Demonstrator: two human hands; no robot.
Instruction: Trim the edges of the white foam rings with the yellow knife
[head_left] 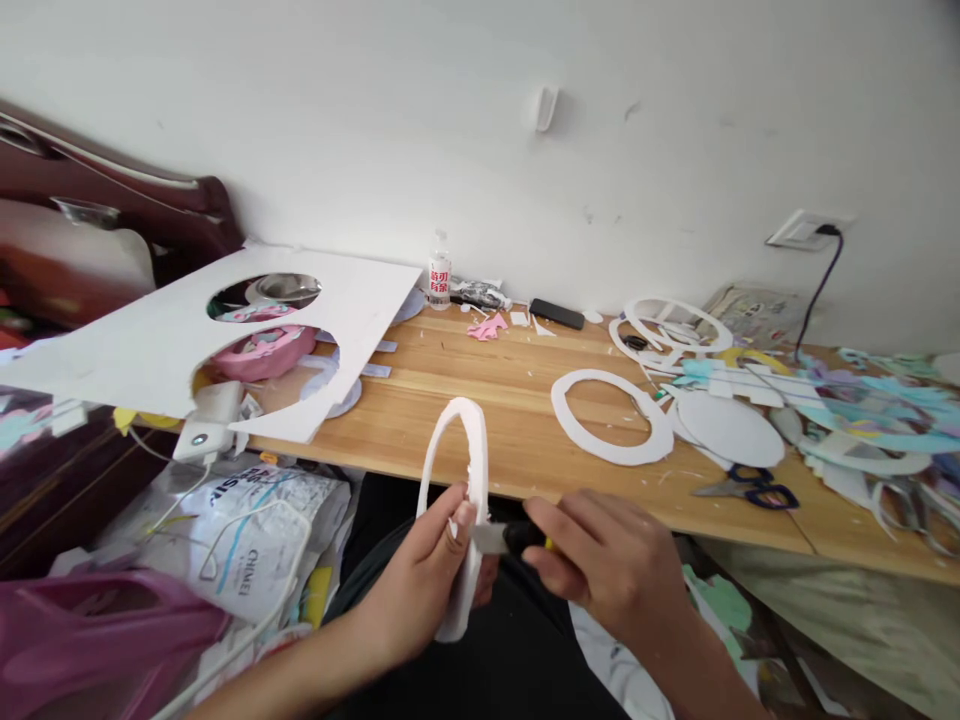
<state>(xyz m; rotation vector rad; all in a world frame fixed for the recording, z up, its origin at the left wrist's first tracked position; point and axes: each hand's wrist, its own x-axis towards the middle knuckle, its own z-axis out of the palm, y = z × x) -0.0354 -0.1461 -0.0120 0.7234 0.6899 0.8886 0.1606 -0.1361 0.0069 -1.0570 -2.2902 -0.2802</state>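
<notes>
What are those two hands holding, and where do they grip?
Left hand grips the white foam ring by its lower rim; right hand holds a utility knife by its handle.

You've got 2 hands (420,575) (600,560), 1 knife (499,538), approx. 4 foam rings (457,500) (611,415) (675,322), 1 disc (727,428), 1 cut board (172,335), 2 scissors (750,488) (900,505), 1 bottle (439,272).

A single view comes from a camera worn on the person's head, tilted forward and down over the lap. It sits close to the left hand (427,570) and right hand (607,565), which fill the lower middle of the frame. Beyond them it faces the long light wooden table (480,400), seen at an oblique angle, and the plain white wall (450,120) behind. No second view overlaps it.
</notes>
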